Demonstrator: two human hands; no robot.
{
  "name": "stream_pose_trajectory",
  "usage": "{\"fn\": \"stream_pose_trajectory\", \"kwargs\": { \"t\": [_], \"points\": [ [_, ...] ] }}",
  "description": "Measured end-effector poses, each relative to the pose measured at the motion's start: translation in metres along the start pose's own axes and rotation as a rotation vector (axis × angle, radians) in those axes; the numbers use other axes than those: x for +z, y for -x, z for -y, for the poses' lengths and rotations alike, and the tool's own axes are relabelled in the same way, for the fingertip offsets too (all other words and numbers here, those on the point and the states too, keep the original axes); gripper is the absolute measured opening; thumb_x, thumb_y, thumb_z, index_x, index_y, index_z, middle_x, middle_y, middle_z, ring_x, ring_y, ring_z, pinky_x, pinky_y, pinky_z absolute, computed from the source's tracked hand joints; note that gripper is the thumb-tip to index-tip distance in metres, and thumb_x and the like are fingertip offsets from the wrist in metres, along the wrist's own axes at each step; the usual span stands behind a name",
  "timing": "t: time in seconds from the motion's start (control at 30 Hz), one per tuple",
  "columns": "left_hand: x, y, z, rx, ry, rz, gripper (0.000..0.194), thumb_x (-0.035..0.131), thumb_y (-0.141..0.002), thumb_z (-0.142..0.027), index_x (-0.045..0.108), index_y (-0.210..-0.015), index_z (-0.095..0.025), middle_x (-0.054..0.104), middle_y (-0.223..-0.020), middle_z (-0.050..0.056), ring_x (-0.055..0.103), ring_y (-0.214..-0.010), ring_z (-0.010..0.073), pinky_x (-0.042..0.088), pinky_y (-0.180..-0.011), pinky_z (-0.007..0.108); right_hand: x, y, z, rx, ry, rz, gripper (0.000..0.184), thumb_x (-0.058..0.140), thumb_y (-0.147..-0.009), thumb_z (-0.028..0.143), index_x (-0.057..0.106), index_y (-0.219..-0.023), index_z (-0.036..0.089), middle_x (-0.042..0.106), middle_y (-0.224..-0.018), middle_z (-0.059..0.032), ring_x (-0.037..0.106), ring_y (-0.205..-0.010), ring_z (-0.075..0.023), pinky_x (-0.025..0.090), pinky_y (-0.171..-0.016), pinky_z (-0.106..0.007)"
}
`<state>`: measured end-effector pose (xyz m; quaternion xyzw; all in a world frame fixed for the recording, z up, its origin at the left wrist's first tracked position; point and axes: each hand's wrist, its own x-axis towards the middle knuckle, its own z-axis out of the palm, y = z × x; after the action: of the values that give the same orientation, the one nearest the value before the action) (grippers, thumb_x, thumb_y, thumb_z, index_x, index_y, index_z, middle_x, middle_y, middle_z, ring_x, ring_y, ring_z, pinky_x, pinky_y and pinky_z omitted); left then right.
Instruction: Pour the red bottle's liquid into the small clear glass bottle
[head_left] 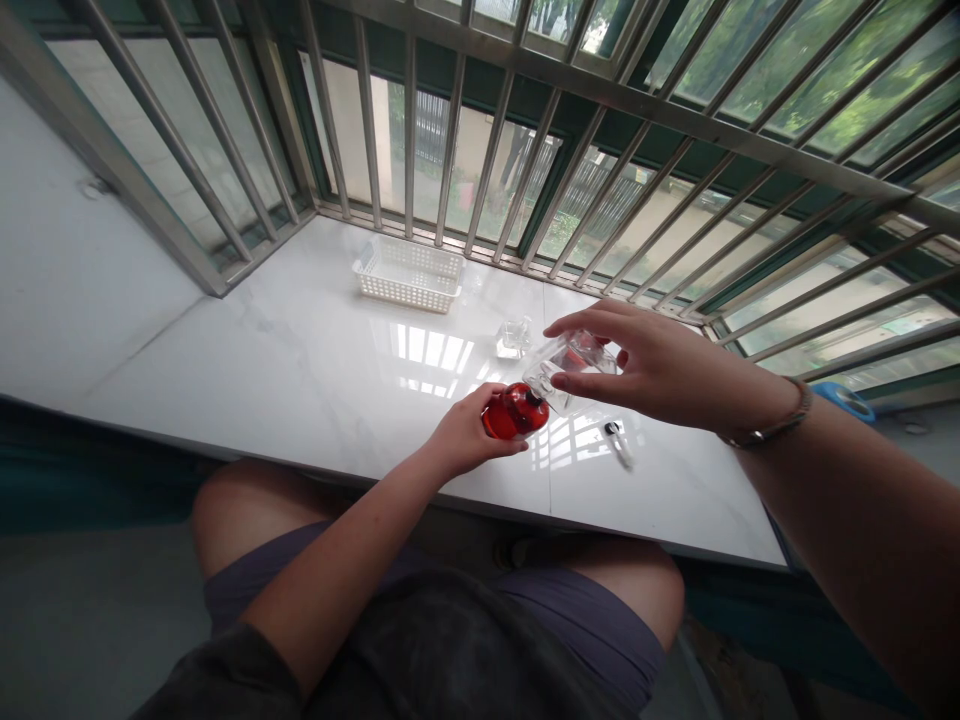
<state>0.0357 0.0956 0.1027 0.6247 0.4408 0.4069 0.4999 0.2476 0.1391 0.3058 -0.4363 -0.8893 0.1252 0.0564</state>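
Observation:
My left hand [465,435] is wrapped round a rounded red bottle [504,415], see-through, with a dark opening or neck facing right. My right hand [630,360] grips a clear bottle [559,370] between thumb and fingers. That bottle is tilted, its lower left end right beside the red bottle's dark neck; whether they touch I cannot tell. Some red shows through the clear bottle. Behind them on the white counter stands a small clear, faceted piece, perhaps a stopper [514,338]. Below my right hand lies a small clear tube with a black end [619,445].
A white perforated basket [409,275] stands at the back of the marble-patterned counter [300,350], near the window bars [457,130]. A blue round object [844,400] is partly hidden behind my right forearm. The counter's front edge runs above my knees.

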Motion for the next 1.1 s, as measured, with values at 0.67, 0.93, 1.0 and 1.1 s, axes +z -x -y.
{"fn": "stream_pose_trajectory", "kwargs": {
  "t": [0.67, 0.93, 1.0, 1.1],
  "points": [
    [0.001, -0.0013, 0.0015, 0.015, -0.004, -0.001, 0.071, 0.096, -0.068, -0.036, 0.062, -0.129, -0.027, 0.074, -0.122, 0.002, 0.069, -0.108, 0.0251, 0.054, -0.092, 0.035, -0.0019, -0.0026, 0.0026, -0.009, 0.046, 0.017, 0.067, 0.063, -0.088, 0.077, 0.069, -0.138, 0.031, 0.07, -0.125, -0.0126, 0.071, -0.101, -0.0318, 0.056, -0.092, -0.05],
    [0.0018, -0.0015, 0.0011, 0.004, 0.014, 0.006, 0.072, 0.096, -0.068, -0.035, 0.061, -0.131, -0.026, 0.075, -0.122, 0.004, 0.07, -0.109, 0.026, 0.054, -0.093, 0.037, -0.0013, -0.0023, 0.0036, -0.02, 0.058, 0.01, 0.066, 0.062, -0.088, 0.077, 0.069, -0.137, 0.032, 0.069, -0.125, -0.0127, 0.07, -0.099, -0.0309, 0.056, -0.09, -0.049],
    [0.0018, -0.0017, 0.0013, 0.004, 0.013, 0.009, 0.072, 0.096, -0.068, -0.036, 0.061, -0.131, -0.026, 0.075, -0.121, 0.004, 0.07, -0.109, 0.0262, 0.054, -0.093, 0.037, -0.0018, -0.0023, 0.004, -0.018, 0.061, 0.013, 0.066, 0.062, -0.088, 0.077, 0.07, -0.137, 0.033, 0.069, -0.125, -0.0127, 0.07, -0.099, -0.0312, 0.056, -0.089, -0.049],
    [0.0015, -0.0021, 0.0012, 0.012, 0.003, 0.006, 0.072, 0.096, -0.068, -0.036, 0.062, -0.13, -0.026, 0.075, -0.121, 0.004, 0.07, -0.108, 0.0263, 0.055, -0.093, 0.037, -0.0028, -0.0025, 0.0048, -0.019, 0.058, 0.017, 0.066, 0.062, -0.088, 0.077, 0.07, -0.136, 0.033, 0.069, -0.124, -0.0129, 0.07, -0.099, -0.0315, 0.056, -0.089, -0.049]
  ]
}}
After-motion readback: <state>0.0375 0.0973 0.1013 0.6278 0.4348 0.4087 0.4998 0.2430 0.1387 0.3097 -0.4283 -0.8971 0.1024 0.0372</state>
